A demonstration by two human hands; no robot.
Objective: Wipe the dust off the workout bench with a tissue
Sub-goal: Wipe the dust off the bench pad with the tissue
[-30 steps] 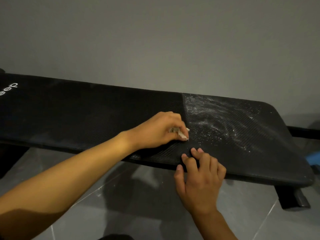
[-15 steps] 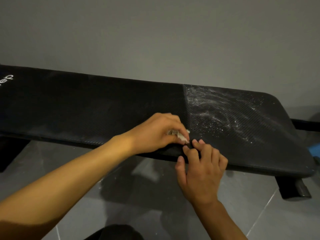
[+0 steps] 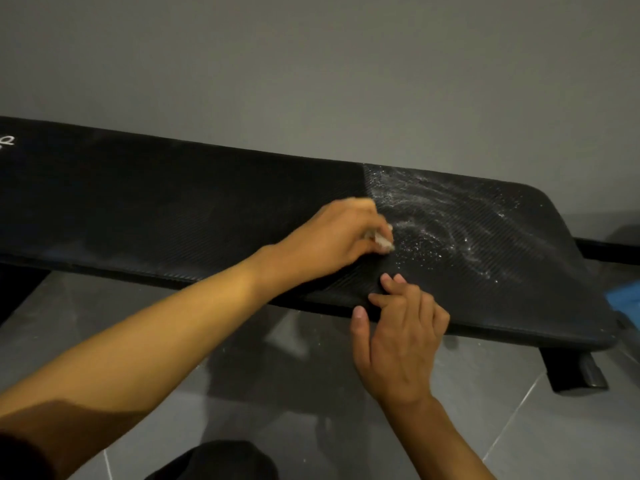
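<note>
A long black padded workout bench (image 3: 173, 216) runs across the view. White dust (image 3: 433, 220) covers its right section, while the left part looks dark and clean. My left hand (image 3: 332, 240) grips a small crumpled tissue (image 3: 382, 241), pressing it onto the pad at the left edge of the dusty patch. My right hand (image 3: 401, 327) rests on the bench's near edge just below, fingertips on the pad and thumb against the side, holding nothing.
A grey wall stands close behind the bench. Grey floor tiles (image 3: 242, 375) lie below. A black bench foot (image 3: 575, 372) sticks out at the lower right, and something blue (image 3: 627, 299) shows at the right edge.
My left hand with the tissue has moved slightly away from me, deeper onto the pad along the dust edge. My right hand stays on the near edge.
</note>
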